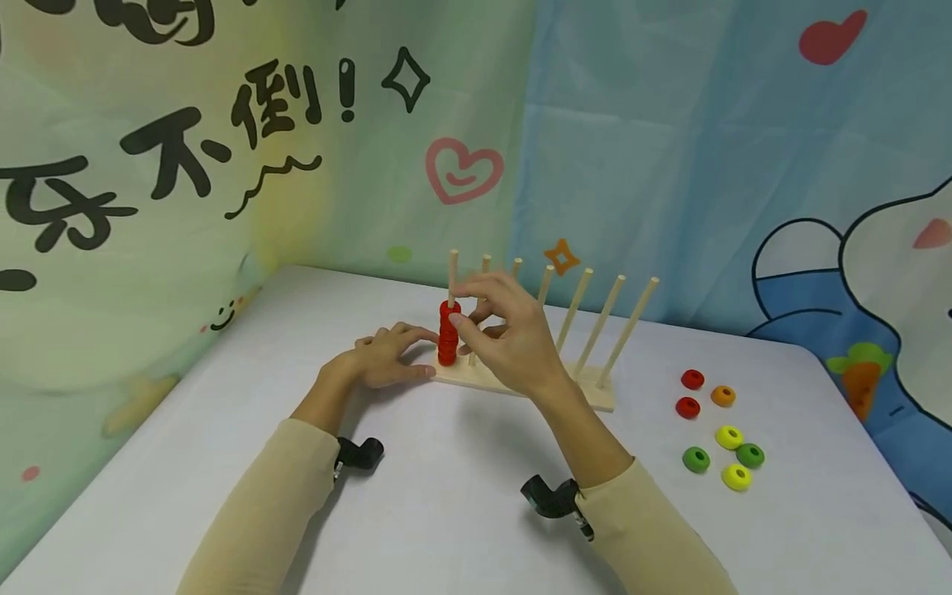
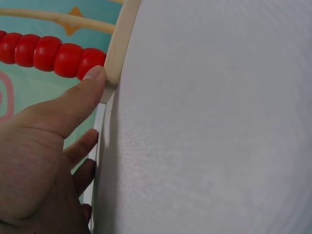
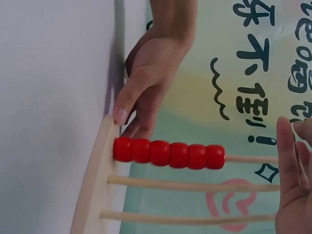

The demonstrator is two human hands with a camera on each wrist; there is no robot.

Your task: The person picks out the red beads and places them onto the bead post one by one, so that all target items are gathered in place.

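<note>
A wooden peg stand (image 1: 476, 376) with a row of upright pegs stands on the table. Several red beads (image 1: 448, 335) are stacked on its leftmost peg, the lowest against the base. My left hand (image 1: 387, 355) holds the left end of the base, thumb at the front corner and index finger toward the back. Around the upper part of that peg is my right hand (image 1: 509, 330), its index finger and thumb apart near the top bead. In the right wrist view, the right fingers (image 3: 287, 161) stretch out at the frame's edge with no bead showing between them.
To the right of the stand lie loose beads: two red (image 1: 692, 379), one orange (image 1: 723, 396), two yellow (image 1: 736, 477) and two green (image 1: 696, 459). The other pegs (image 1: 628, 332) rise bare behind and right of my right hand. A printed cloth (image 1: 632, 149) hangs behind the white table (image 1: 446, 512).
</note>
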